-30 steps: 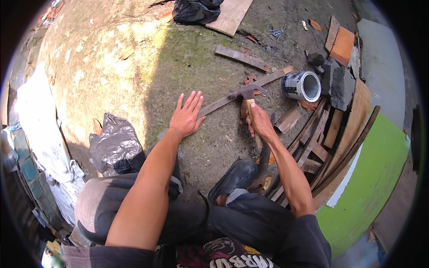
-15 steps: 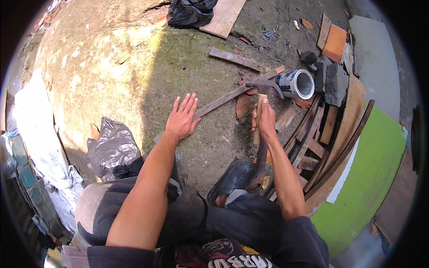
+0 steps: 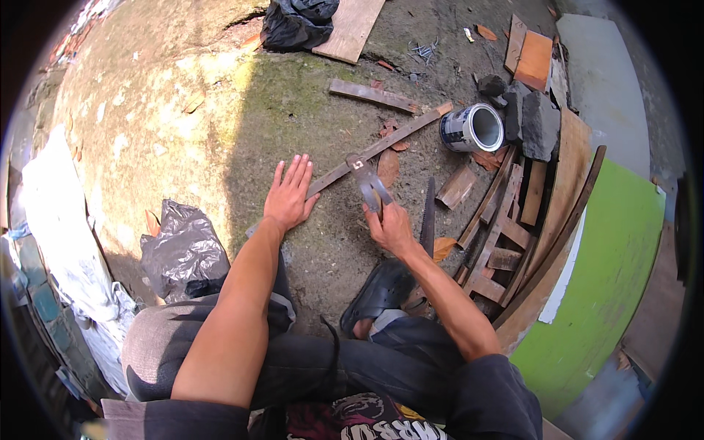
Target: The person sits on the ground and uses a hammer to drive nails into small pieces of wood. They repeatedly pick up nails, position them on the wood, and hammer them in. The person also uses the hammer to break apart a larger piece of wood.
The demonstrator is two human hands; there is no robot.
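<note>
A long narrow wooden strip (image 3: pixel 412 130) lies slantwise on the rough concrete. My left hand (image 3: pixel 288 196) is spread flat over its near end, fingers stretched out. In my right hand (image 3: pixel 393 230) is a claw hammer (image 3: pixel 361 170), gripped just behind the metal head. The hammer's striking face is over the middle of the strip; whether it touches cannot be told. Its claw points back toward my fingers, and the handle is hidden by the hand. Right beside this hand a dark narrow blade (image 3: pixel 428 216) stands out from near my shoe.
An open paint can (image 3: pixel 456 130) lies on its side by grey stone blocks (image 3: pixel 539 125). Scrap wood (image 3: pixel 506 235) is heaped at right, beside a green board (image 3: pixel 594 293). A shorter strip (image 3: pixel 370 95), nails (image 3: pixel 424 51) and black plastic bags (image 3: pixel 183 253) are around.
My right hand has swung the hammer left, from upright beside the can to over the strip. My left hand stays flat on the strip. The view has shifted slightly.
</note>
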